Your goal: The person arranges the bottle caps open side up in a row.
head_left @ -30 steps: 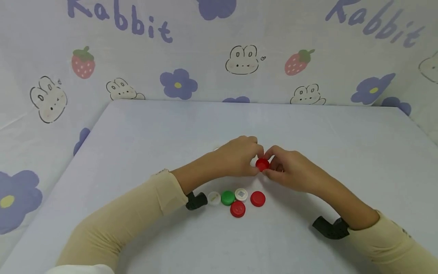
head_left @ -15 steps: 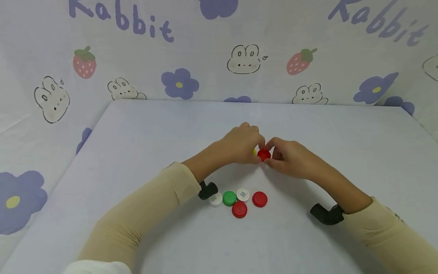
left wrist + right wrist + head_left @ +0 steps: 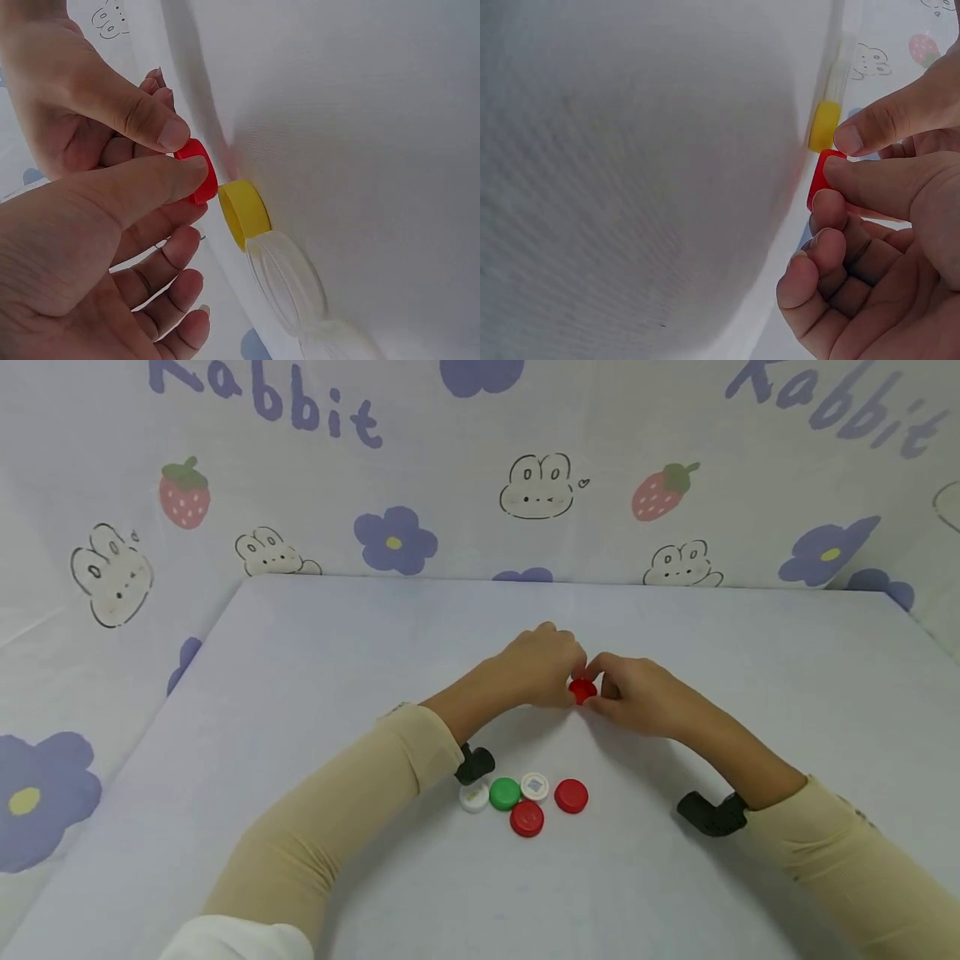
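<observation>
I take the green cap [image 3: 505,794] as my mark. On my head feed, the held red cap [image 3: 582,692] is beyond it and to the right, between both hands. The left hand [image 3: 543,667] pinches it between thumb and fingertips, its other fingers loosely bent. The right hand [image 3: 641,693] pinches it from the opposite side, thumb and forefinger nearly closed together, the rest curled.

My left wrist feed shows a yellow cap [image 3: 249,206] just beside it, then a clear cap [image 3: 289,281], both also beyond the green one.

I read "Rabbit" twice in purple on the patterned cloth [image 3: 450,460], past the green cap, once leftward and once rightward. The square-printed white cap [image 3: 535,787] just right of green and the faintly marked white cap [image 3: 474,797] just left carry print too small for me to read.
</observation>
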### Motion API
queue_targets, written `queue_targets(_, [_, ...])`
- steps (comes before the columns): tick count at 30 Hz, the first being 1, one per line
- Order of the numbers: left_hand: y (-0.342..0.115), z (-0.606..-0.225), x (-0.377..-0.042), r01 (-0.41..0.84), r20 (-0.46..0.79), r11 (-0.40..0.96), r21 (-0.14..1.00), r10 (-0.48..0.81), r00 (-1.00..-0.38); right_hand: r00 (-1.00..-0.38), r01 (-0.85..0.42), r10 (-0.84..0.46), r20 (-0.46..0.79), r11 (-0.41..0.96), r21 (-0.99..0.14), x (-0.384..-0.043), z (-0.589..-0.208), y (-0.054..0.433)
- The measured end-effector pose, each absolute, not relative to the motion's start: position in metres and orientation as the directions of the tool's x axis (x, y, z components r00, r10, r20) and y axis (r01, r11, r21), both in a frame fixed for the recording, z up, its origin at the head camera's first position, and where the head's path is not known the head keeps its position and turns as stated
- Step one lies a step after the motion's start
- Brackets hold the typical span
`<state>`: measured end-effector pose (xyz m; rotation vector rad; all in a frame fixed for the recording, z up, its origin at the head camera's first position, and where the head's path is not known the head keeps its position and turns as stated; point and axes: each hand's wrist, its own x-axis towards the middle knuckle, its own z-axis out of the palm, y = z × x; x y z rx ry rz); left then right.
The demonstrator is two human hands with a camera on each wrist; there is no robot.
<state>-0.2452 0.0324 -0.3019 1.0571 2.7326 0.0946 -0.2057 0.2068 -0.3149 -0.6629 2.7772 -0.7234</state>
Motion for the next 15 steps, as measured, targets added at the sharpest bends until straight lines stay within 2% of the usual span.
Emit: queue_targets(15, [0.0367, -0.3029, -0.2479, 0.656, -0.191, 0.749, 0.098, 0.661, -0.726, -0.891, -0.323, -0.435, -0.129, 0.807, -0.494, -0.2111, -0.3187, 0.2032])
